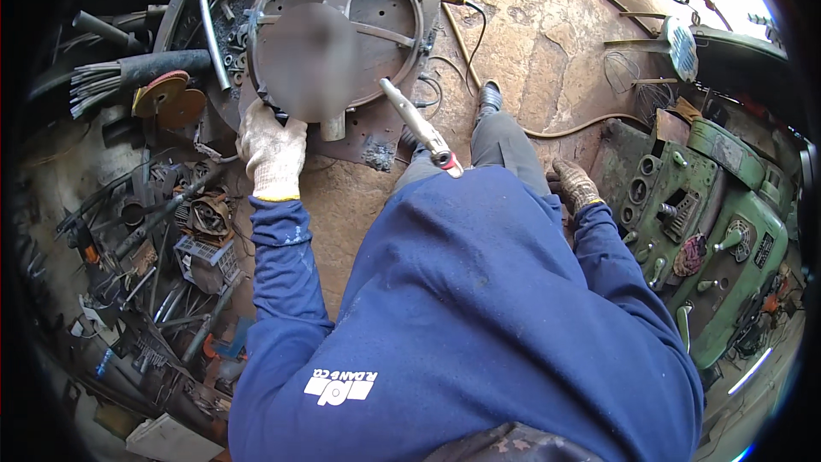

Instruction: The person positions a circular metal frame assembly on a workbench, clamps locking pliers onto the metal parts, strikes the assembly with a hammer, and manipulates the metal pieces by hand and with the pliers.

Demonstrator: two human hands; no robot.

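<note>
A round steel ring frame [416,13] with cross bars lies on a dark metal plate [363,139] at the upper left. My left hand [272,150], in a whitish knit glove, is closed at the ring's near left edge; its fingertips are partly hidden there. Between the ring and my body, locking pliers [421,127] point toward me, their far end near the ring's rim. My right hand [575,184], in a soiled knit glove, hangs beside my right thigh with its fingers loosely apart and nothing visible in them. A blurred round patch covers the ring's middle.
At the right stands a green machine [727,231] with levers and dials. Scrap metal and pipes [167,214] crowd the left, near grinding discs [161,94]. A hose [556,133] crosses the floor beyond my feet. A round-topped stool [682,49] stands far right.
</note>
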